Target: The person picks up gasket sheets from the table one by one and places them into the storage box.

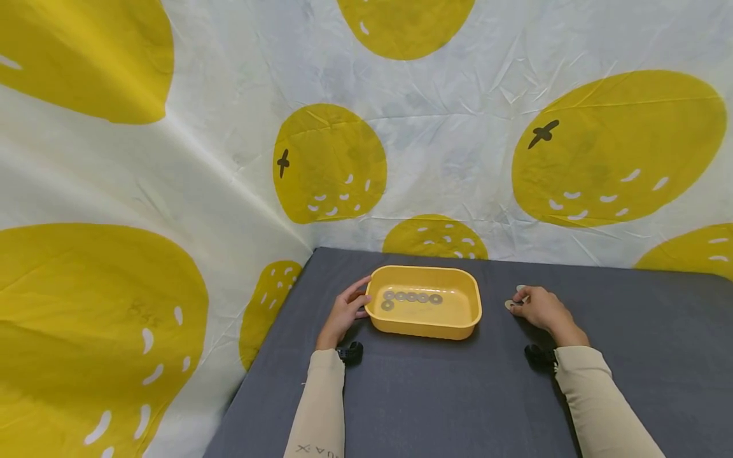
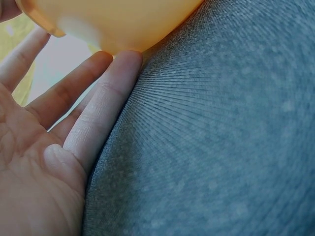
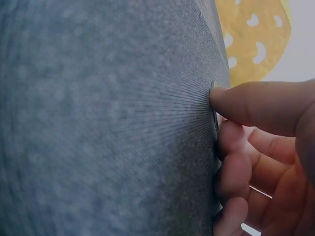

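Note:
A yellow rectangular tray [image 1: 426, 331] sits on the dark cloth-covered table. Inside it several grey metal washers [image 1: 411, 297] lie mostly in a row. At the tray's left end, my left hand [image 1: 343, 312] rests its extended fingers against the outer wall; the left wrist view shows the fingertips [image 2: 129, 59] touching the tray's underside edge. To the right of the tray, my right hand [image 1: 541, 308] pinches a washer [image 1: 509, 305] at the table surface, its thumb on the disc and the other fingers curled. Another washer [image 1: 520, 288] shows just beyond its knuckles.
Dark grey cloth [image 1: 446, 401] covers the table. Behind it and along the left hangs a white curtain [image 1: 446, 159] printed with yellow fruit. Each wrist carries a black strapped device, such as the right wrist camera [image 1: 538, 357].

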Available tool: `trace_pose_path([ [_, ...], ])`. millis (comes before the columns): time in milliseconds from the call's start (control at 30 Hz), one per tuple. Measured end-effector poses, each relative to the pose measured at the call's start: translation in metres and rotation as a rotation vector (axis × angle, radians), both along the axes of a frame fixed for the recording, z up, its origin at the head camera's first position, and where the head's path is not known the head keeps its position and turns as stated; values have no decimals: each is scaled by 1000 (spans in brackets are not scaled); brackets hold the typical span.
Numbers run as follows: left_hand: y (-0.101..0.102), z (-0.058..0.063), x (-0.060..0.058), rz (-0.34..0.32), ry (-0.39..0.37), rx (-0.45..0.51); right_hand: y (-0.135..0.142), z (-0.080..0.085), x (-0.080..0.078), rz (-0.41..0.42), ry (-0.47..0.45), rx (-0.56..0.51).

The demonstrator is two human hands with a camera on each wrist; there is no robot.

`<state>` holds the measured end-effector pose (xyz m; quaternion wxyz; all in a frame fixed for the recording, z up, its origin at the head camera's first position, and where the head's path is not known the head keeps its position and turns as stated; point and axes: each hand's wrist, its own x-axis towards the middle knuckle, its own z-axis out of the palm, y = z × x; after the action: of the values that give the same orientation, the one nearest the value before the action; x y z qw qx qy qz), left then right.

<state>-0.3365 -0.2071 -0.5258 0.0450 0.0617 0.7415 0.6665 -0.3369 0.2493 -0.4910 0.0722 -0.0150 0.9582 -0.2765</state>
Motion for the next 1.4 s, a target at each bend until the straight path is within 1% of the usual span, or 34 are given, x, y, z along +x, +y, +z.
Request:
trace_pose_path([
  [100,-1,5,2,-21,-15,6,1,-1,-2,8,-11,-3],
  [233,0,18,9,-50,-26,7,1,-4,-4,4,-18,-7],
  [300,0,24,13,-54,-22,9,0,-4,-4,0,-14,-9],
  [433,1,27,16,-50,-17,12,-1,-3,-3,0,6,-7],
  [600,0,27,15,-47,-25,5,-1,-2,-2,1,30,25],
  [733,0,26,15,-50,-18,10,-2,-3,-3,12,59,36],
  [867,1,28,16,-51,-24,12,-5,-1,-1,14,77,41],
  [1100,1,29,18,-49,-29,2,-11,5,6,6,39,60],
  [1200,1,28,16,-51,-27,-2,-13,6,6,13,42,68],
  [1267,0,25,13,-49,-28,-3,-14,6,6,22,49,63],
  [1400,0,13,5,-30,-25,0,-14,5,4,49,97,45],
])
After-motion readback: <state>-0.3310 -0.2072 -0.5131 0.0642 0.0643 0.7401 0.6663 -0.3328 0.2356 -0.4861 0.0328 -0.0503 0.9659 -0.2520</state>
